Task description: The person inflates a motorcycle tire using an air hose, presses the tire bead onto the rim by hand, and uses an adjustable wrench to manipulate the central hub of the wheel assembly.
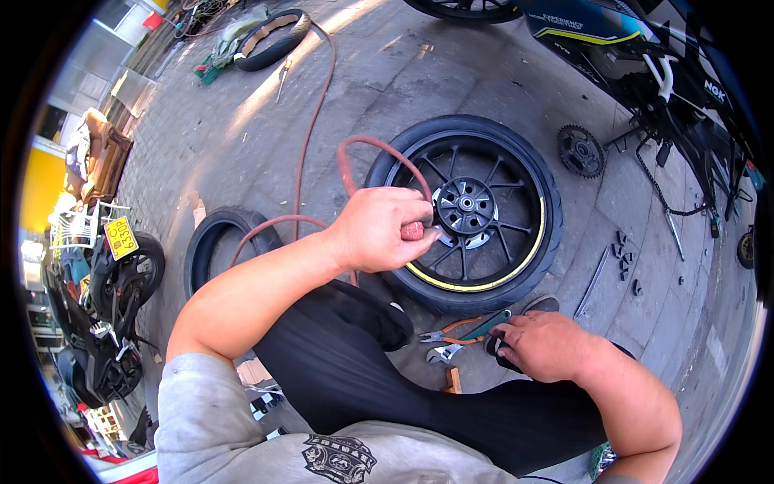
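In the head view, the left hand (379, 230) had its fingers closed around a red hose (376, 139) above the wheel (466, 203), which lay flat, axle upright. The hose looped, then ran far; I could not tell where its tip pointed. The right hand's (542, 345) fingers curled near a teal tool (488, 324), their grip unclear. Lettering marked the far-right motorcycle (580, 36) and left yellow plate (122, 239).

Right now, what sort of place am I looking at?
Probably an outdoor vehicle-repair spot: on the paving lie a wheel, a sprocket and orange-handled pliers, close to a seemingly part-dismantled motorcycle.
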Demonstrator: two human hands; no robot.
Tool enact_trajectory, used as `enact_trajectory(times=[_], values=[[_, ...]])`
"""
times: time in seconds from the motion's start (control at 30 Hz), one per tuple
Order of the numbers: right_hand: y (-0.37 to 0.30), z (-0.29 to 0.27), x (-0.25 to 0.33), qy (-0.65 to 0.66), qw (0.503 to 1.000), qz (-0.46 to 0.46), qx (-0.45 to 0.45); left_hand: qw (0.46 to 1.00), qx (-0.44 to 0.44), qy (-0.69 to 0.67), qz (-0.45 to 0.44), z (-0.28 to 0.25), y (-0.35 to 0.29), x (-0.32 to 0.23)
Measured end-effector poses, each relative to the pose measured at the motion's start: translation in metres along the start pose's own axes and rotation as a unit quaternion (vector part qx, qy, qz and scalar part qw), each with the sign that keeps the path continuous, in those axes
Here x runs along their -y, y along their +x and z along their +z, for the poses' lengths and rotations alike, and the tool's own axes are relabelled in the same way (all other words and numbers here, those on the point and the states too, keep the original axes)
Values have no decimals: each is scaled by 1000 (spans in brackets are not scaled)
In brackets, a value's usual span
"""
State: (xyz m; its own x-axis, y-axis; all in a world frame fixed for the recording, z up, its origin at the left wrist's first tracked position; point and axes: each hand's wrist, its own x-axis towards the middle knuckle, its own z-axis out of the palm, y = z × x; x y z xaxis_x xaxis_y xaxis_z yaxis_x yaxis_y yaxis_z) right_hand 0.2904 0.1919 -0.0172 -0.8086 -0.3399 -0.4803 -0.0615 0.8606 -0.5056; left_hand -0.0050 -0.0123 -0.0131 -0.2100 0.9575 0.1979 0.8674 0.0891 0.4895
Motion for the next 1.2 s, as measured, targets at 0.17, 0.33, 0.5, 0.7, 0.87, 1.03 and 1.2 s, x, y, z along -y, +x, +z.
enact_trajectory(times=[0.17, 0.33, 0.5, 0.7, 0.87, 1.03, 1.2], values=[[-1, -1, -1, 6, 1000, 8, 9, 1000, -13, -8, -26, -4, 3, 3], [-1, -2, 0, -7, 1000, 6, 7, 999, -7, -13, -34, -6, 3, 3], [-2, 1, -1, -4, 1000, 11, 7, 999, 0, -12, -39, -4, 5, 4], [-1, -3, 1, -8, 1000, 9, 15, 999, -11, -19, -32, -1, 3, 6], [-1, -4, 2, 2, 1000, 16, 16, 1000, -4, -13, -23, -2, 5, 6], [-2, -2, 1, 9, 1000, 10, 8, 1000, -7, -17, -18, 0, 4, 8], [-2, -1, 0, 23, 1000, 12, 3, 1000, -8, -12, -25, -1, 5, 4]])
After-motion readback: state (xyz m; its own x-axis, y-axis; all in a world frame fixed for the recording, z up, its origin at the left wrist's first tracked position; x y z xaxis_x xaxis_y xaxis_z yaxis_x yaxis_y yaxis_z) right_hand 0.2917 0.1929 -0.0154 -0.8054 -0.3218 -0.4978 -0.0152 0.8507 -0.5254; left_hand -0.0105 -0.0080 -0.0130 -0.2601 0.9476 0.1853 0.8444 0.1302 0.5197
